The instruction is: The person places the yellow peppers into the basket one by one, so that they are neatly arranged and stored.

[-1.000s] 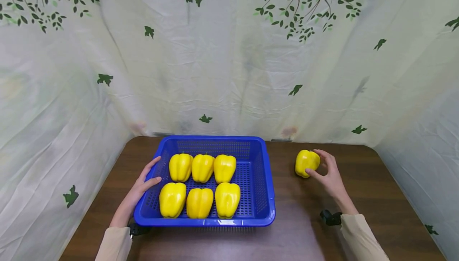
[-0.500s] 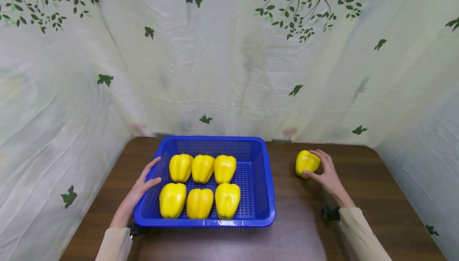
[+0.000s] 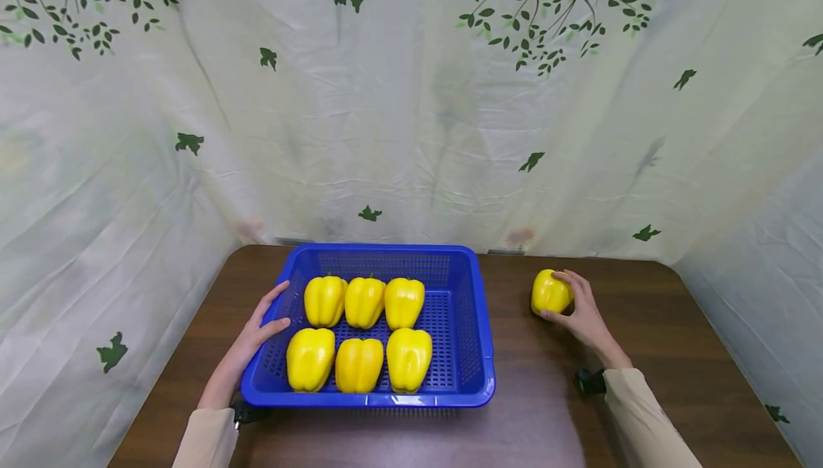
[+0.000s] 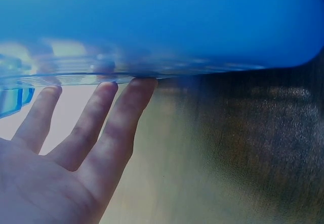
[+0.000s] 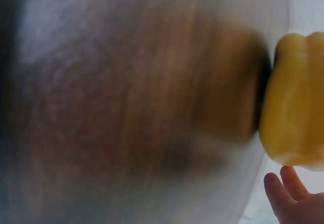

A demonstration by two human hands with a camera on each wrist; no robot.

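A blue plastic basket stands on the table with several yellow bell peppers in two rows, its right side bare. My left hand rests against the basket's left side, thumb and forefinger at the rim. In the left wrist view its fingers are straight, their tips touching the blue wall. Right of the basket, a single yellow bell pepper is on the table. My right hand holds it between thumb in front and fingers behind. The right wrist view shows fingertips beside that pepper; the thumb is hidden there.
The brown wooden table reaches back to a pale curtain printed with leaves and branches, which also hangs at both sides. Bare tabletop lies between the basket and the single pepper.
My right hand has moved slightly left and farther round the single pepper, its thumb now across the pepper's lower front. The left hand and basket have stayed put.
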